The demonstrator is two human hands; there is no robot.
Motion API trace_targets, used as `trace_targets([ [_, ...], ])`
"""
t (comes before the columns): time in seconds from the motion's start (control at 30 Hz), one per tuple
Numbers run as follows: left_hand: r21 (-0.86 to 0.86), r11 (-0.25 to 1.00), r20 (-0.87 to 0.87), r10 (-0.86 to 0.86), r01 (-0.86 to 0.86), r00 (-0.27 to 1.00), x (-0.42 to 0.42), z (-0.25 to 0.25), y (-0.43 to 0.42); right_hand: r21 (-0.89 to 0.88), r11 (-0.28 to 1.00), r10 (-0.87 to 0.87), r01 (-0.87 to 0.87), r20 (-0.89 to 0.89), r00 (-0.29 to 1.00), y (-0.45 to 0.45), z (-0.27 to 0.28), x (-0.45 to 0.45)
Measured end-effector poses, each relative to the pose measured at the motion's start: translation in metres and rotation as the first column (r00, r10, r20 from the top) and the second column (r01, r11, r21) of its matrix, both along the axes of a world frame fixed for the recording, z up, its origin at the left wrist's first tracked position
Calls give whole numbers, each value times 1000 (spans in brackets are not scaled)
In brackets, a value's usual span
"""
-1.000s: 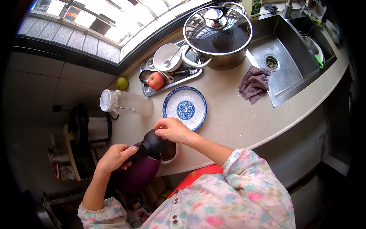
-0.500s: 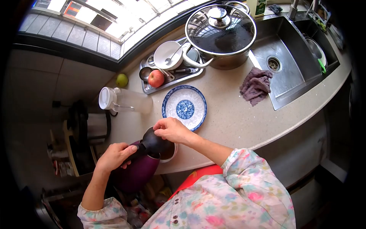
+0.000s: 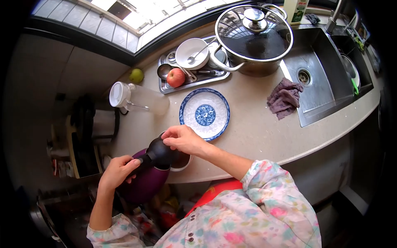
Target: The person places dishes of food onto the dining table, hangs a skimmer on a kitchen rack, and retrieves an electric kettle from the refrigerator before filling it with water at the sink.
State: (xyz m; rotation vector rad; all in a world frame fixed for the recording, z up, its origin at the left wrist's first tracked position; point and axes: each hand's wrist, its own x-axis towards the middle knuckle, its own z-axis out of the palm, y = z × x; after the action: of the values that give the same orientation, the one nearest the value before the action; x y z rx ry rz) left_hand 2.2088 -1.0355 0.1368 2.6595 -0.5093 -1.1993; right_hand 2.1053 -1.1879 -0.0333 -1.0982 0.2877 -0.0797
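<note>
A purple kettle [image 3: 144, 185] with a black handle and black lid [image 3: 160, 152] is tipped over at the counter's near edge. My left hand [image 3: 118, 170] is closed around its handle. The fingers of my right hand [image 3: 182, 138] are bent and pinched at the lid's upper edge. Partly hidden beneath the lid and spout end is a pale-rimmed bowl [image 3: 187, 164], brownish inside. Whether liquid is flowing cannot be seen. Just beyond my right hand lies a blue-and-white plate [image 3: 215, 105].
A clear pitcher [image 3: 155, 102] with a white lid stands left of the plate, near a green fruit [image 3: 136, 76]. Behind are a metal tray [image 3: 206, 82] with an apple [image 3: 176, 77] and bowl, and a large lidded pot [image 3: 258, 66]. A cloth [image 3: 285, 99] lies by the sink [image 3: 318, 113].
The view has shifted a little, so the counter things sit farther right in it. Both hands keep their hold on the kettle, which stays tipped over the bowl.
</note>
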Motion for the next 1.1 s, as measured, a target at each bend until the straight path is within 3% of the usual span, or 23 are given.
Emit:
trace_targets([
  [0.17,-279,948,-41,151,-156,988,-6,1,60,-150,985,106,-84,146,984,5,35,16],
  [0.3,-463,862,40,254,-207,966,-23,2,95,-251,959,184,-129,212,960,8,79,9],
  [0.43,-630,776,294,254,-13,921,-51,7,123,-278,955,211,-106,383,899,18,110,-17],
  [0.57,-639,732,579,253,238,775,-76,9,136,-350,935,246,-62,510,824,19,138,-48],
  [0.67,-680,685,610,329,262,721,-102,7,135,-404,914,258,19,619,742,14,159,-73],
  [0.7,-677,690,625,352,259,696,-113,9,129,-448,886,251,117,678,691,15,162,-80],
  [0.8,-760,605,557,416,238,719,-137,-3,120,-566,783,276,259,688,671,9,175,-104],
  [0.93,-837,517,451,465,179,762,-181,-15,108,-713,672,374,202,561,738,-5,187,-146],
  [1.0,-830,502,488,445,242,750,-200,-16,92,-613,779,342,132,592,730,-17,182,-166],
  [1.1,-830,482,490,390,281,779,-223,-13,65,-574,810,271,120,549,791,-33,179,-209],
])
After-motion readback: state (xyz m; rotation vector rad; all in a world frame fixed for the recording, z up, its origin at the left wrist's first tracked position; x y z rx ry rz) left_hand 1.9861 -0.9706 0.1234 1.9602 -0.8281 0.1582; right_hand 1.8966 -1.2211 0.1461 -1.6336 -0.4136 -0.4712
